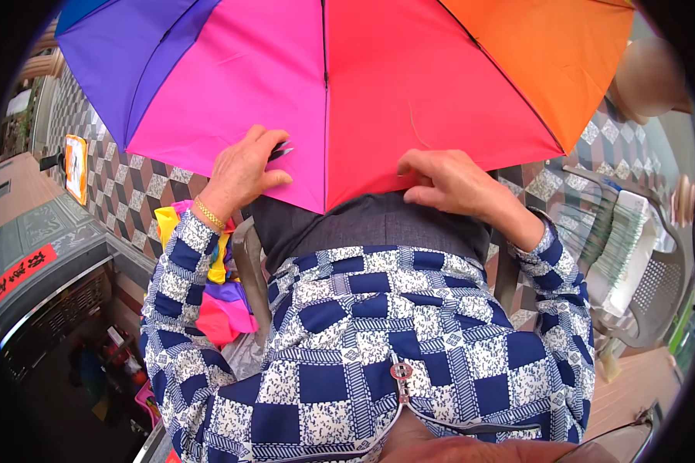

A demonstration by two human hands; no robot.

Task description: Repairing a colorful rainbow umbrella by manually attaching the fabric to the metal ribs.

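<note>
An open umbrella (232, 85) with rainbow panels spreads over my lap, its purple, pink, red and orange parts nearest. Dark ribs run out to its edge. My left hand (243, 166) rests by the pink panel, closed around a small dark tool with pointed metal blades, like thread snips (284, 152). Most of that tool is hidden by the fingers. At the edge of the red panel my right hand (452, 181) has its fingers curved, thumb and forefinger apart, with nothing visible between them. A thin loose thread (418, 127) shows on the red panel.
Colourful folded fabric (228, 305) lies low on my left, beside the chair arm (251, 270). A grey plastic chair (660, 285) on the right bears a white fringed bundle (622, 247). On the far left stands a grey cabinet (50, 231). A blurred person is at the upper right.
</note>
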